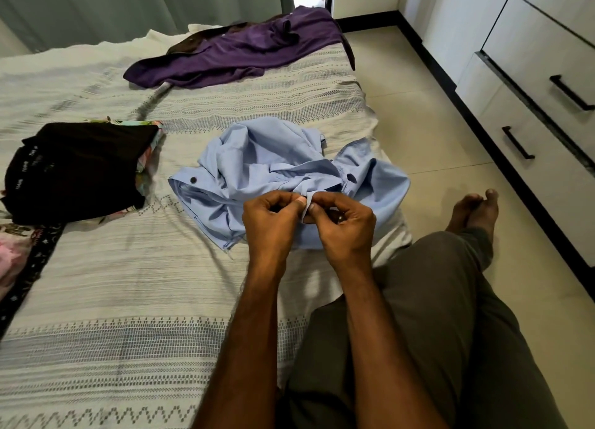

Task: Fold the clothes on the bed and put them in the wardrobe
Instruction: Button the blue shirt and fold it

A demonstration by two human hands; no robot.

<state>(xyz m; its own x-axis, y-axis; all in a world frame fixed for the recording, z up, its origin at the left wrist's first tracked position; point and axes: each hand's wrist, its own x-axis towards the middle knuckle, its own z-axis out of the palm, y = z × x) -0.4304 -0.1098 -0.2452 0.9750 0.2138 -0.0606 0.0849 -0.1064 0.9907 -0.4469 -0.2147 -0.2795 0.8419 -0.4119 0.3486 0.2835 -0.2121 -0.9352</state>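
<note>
Left hand [272, 217]: fingers curled, thumb and forefinger pinching a narrow strip of the blue shirt's edge.
Right hand [338, 222]: fingers curled too, pinching the same strip just beside the left — looks like a placket or a button spot, can't tell which.
Blue shirt [273, 167]: crumpled heap on the bed [112, 283] near its right edge, right in front of me, dark buttons showing.
Handling: light, thin, limp cotton I'd say — no stiffness, creases easily, not slippery. Collar and cuffs probably firmer.
Where to hold: best by the shoulders or collar seam to shake it flat; a pinch on the edge only lifts that bit.
Folded stack [77, 171]: black garment on a floral one, to my left, well apart from the shirt.
Purple garment [238, 51]: unfolded at the far end, something brown under it.
Wardrobe [541, 84]: white drawers with black handles on my right, shut.
In the way: my own leg [434, 316] and foot lie between bed and drawers.
</note>
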